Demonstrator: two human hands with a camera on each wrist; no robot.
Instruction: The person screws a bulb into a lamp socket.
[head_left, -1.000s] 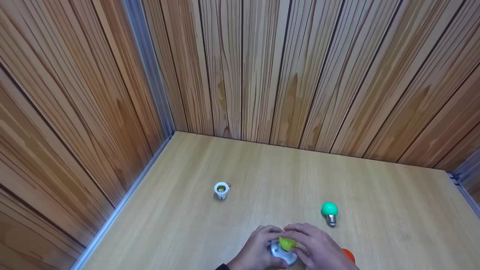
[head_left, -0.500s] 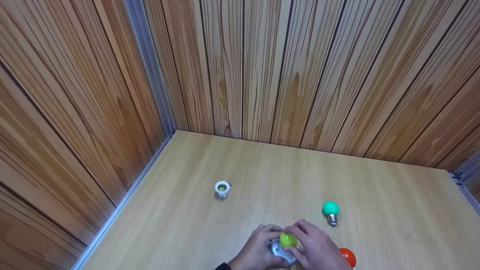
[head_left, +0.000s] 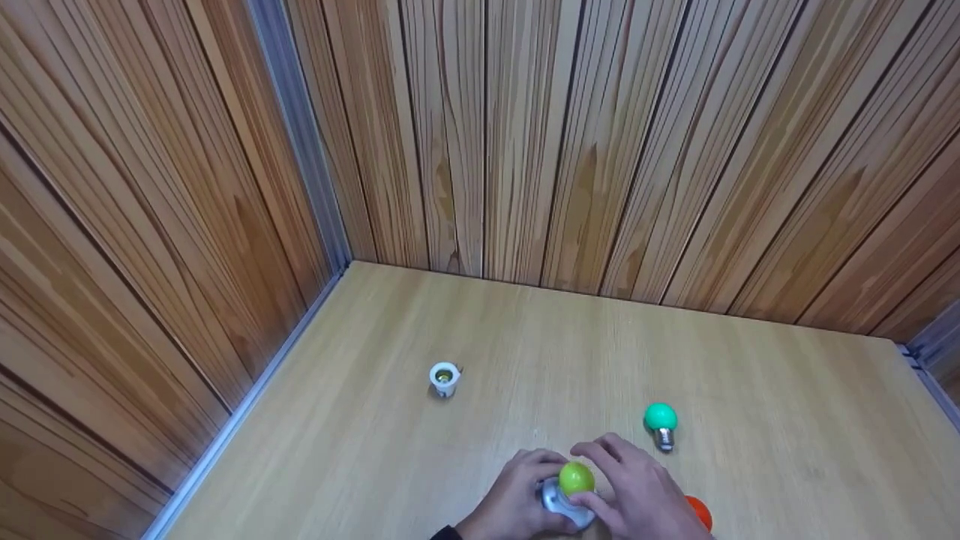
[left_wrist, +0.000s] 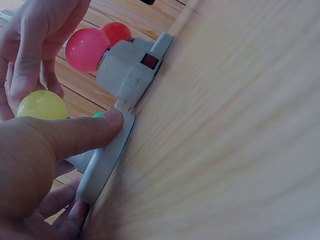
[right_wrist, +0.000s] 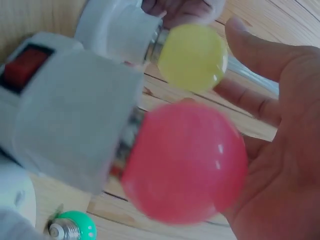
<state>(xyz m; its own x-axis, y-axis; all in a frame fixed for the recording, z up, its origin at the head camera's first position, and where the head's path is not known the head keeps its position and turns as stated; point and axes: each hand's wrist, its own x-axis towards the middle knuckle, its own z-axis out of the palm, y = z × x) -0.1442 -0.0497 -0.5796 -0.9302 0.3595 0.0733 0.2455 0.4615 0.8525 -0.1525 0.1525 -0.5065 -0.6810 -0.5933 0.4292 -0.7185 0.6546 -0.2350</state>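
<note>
A yellow bulb (head_left: 577,478) stands in a white round-based lamp socket (head_left: 559,504); its metal screw thread is partly visible in the right wrist view. My left hand (head_left: 514,495) grips the socket's base, thumb (left_wrist: 95,132) across its rim and fingers at the opposite edge. Around the yellow bulb (right_wrist: 192,57) is my right hand (head_left: 637,487), its fingers spread and lifted off the glass. The thumb lies close to the bulb; whether it touches is unclear. Close by, a pinkish-red bulb (right_wrist: 185,162) sits in a white socket (right_wrist: 80,110) with a red switch.
A small white socket (head_left: 445,379) stands farther back on the wooden table (head_left: 525,337). To the right lies a green bulb (head_left: 661,424). A red bulb (head_left: 699,512) shows beside my right hand. Wood-panelled walls (head_left: 525,150) enclose the back and left.
My right hand's fingers curled over the yellow bulb, then spread away from it, so more of the bulb shows. My left hand stays in place on the socket.
</note>
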